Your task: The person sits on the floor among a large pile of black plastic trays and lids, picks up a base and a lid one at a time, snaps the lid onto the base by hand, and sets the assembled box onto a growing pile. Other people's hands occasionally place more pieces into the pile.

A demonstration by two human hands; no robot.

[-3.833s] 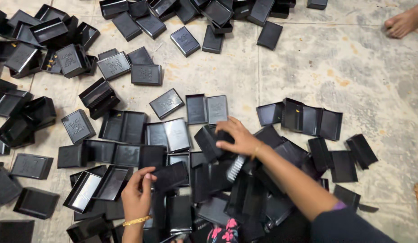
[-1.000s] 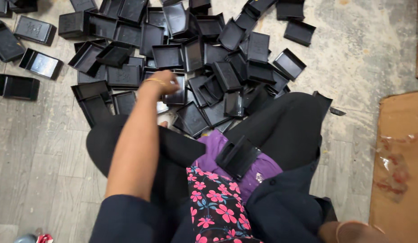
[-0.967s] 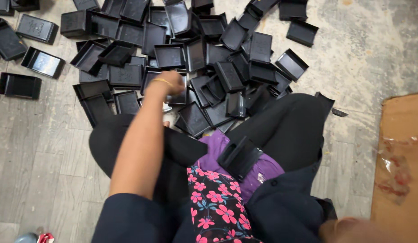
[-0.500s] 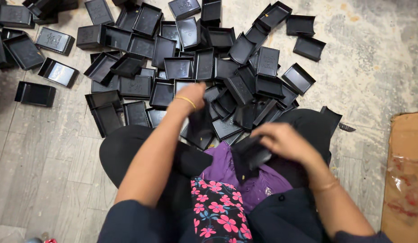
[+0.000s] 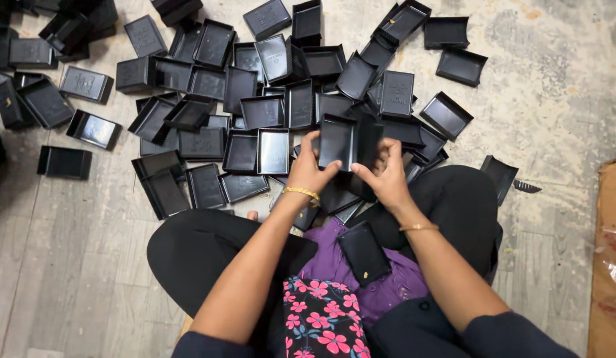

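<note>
Below, both hands, left hand (image 5: 310,167) and right hand (image 5: 386,174), grasp a black tray (image 5: 340,140) over the grey floor (image 5: 560,93).

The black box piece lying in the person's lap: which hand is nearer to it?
Right. The right hand is just above the lap piece, slightly to its right; the left hand is farther up-left. Both hold a black box.

both hands (image 5: 347,174) now together on a lifted black box (image 5: 339,141)
</note>
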